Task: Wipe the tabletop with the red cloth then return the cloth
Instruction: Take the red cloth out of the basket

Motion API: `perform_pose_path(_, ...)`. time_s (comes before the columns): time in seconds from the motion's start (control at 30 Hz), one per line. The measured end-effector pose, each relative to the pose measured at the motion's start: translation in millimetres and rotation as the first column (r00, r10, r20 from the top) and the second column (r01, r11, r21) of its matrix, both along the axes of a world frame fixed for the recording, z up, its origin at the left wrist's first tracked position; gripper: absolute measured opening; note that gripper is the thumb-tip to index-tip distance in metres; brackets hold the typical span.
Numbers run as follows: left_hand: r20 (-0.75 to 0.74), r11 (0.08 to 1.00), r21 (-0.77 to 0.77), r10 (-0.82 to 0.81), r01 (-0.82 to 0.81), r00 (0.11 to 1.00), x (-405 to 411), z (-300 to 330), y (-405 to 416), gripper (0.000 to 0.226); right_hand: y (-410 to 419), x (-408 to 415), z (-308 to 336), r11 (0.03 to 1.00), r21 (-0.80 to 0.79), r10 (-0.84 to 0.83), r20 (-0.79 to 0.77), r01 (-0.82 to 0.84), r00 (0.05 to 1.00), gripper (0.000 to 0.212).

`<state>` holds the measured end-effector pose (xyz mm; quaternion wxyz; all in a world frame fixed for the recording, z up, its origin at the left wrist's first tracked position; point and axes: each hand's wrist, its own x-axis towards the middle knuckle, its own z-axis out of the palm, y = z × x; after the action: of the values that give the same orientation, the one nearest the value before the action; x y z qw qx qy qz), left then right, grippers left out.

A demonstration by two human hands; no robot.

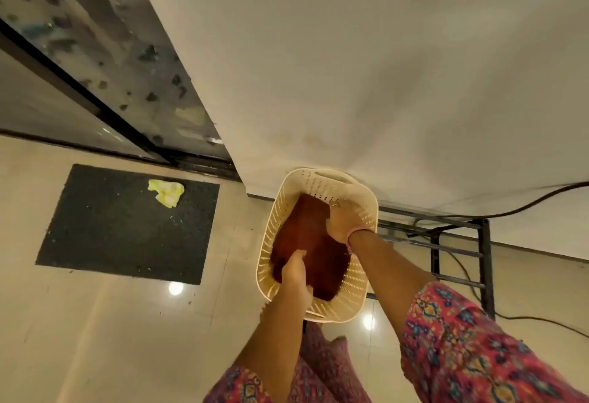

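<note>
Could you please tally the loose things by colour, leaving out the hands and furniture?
Red: 1, the red cloth
Cream: 1, the basket
Yellow: 1, the crumpled cloth
Black: 1, the mat
Total: 4

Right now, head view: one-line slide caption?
Both hands, left hand and right hand, hold the red cloth inside the cream basket on the floor beside the wall.
</note>
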<state>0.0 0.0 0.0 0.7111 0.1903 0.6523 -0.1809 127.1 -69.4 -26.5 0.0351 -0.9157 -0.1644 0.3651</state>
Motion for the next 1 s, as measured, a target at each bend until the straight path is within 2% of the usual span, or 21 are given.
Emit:
perform_pose_path(0.07, -0.066, 1.000, 0.025, -0.005, 0.006, 0.998, 0.7, -19.6, -0.3, 0.060, 0.2, 4.9, -15.6, 0.999, -0.029, 0.015, 0.019, -0.015, 1.000, 0.052)
perform_pose_path(0.17, -0.061, 0.999, 0.034, -0.004, 0.006, 0.998, 1.8, -43.3, -2.2, 0.059, -3.8, 12.0, -38.3, 0.997, -0.032, 0.074, 0.055, -0.073, 0.996, 0.054)
perform_pose_path(0.27, -0.067, 0.999, 0.053, 0.006, -0.003, 0.998, 2.1, -53.5, -6.3, 0.059, -3.2, 14.1, -48.9, 0.998, -0.011, 0.066, 0.098, -0.065, 0.993, 0.053)
perform_pose_path(0.47, -0.070, 0.998, 0.062, 0.008, -0.004, 0.998, 1.2, -45.7, -1.9, 0.060, 3.4, 25.9, -37.4, 0.972, -0.063, 0.227, 0.011, -0.226, 0.974, 0.046)
perform_pose_path(0.63, -0.014, 0.998, 0.069, -0.010, 0.011, 1.000, -11.2, -1.4, 6.5, 0.046, 0.1, 14.9, 23.2, 0.950, 0.025, 0.313, -0.086, -0.312, 0.946, 0.051)
perform_pose_path(0.73, 0.020, 0.996, 0.076, -0.047, 0.046, 0.999, -19.8, 36.1, 15.7, 0.040, -3.5, 5.6, 74.3, 0.963, 0.133, 0.259, -0.216, -0.234, 0.942, 0.040)
perform_pose_path(0.8, 0.068, 0.995, 0.073, -0.073, 0.068, 0.995, -27.7, 60.7, 25.2, 0.039, -5.1, 1.3, 113.7, 0.957, 0.181, 0.265, -0.245, -0.224, 0.933, 0.041)
perform_pose_path(0.9, 0.085, 0.986, 0.145, -0.099, 0.086, 0.991, -38.4, 96.4, 44.9, 0.026, -9.4, -2.6, 169.0, 0.945, 0.210, 0.294, -0.205, -0.251, 0.934, 0.044)
perform_pose_path(1.0, 0.120, 0.962, 0.234, -0.175, 0.143, 0.977, -41.3, 132.6, 61.8, 0.026, -17.2, 0.5, 222.9, 0.935, 0.218, 0.307, -0.110, -0.278, 0.945, 0.045)
